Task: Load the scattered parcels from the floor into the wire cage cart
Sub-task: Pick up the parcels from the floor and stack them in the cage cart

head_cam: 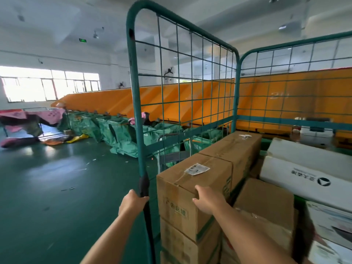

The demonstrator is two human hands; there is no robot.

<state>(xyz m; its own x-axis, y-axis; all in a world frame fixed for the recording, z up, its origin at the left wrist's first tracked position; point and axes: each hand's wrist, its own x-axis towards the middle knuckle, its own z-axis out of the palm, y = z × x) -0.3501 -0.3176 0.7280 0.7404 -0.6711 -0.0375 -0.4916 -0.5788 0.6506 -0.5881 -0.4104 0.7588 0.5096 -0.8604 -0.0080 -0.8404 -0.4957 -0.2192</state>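
The green wire cage cart [133, 77] stands in front of me, filled with parcels. My left hand [132, 201] grips the cart's near upright post at its black-wrapped section. My right hand [206, 199] grips the near top corner of a long brown cardboard box [215, 164] that lies on top of another brown box inside the cart. To its right sit a smaller brown box [266, 201] and long white boxes [304, 178].
Green sacks [118, 132] hang in a row along an orange sorting chute [190, 100] behind the cart. Pink cloth and loose bags [28, 121] lie at the far left. The green floor [47, 187] stretches to the left of the cart, with small paper scraps.
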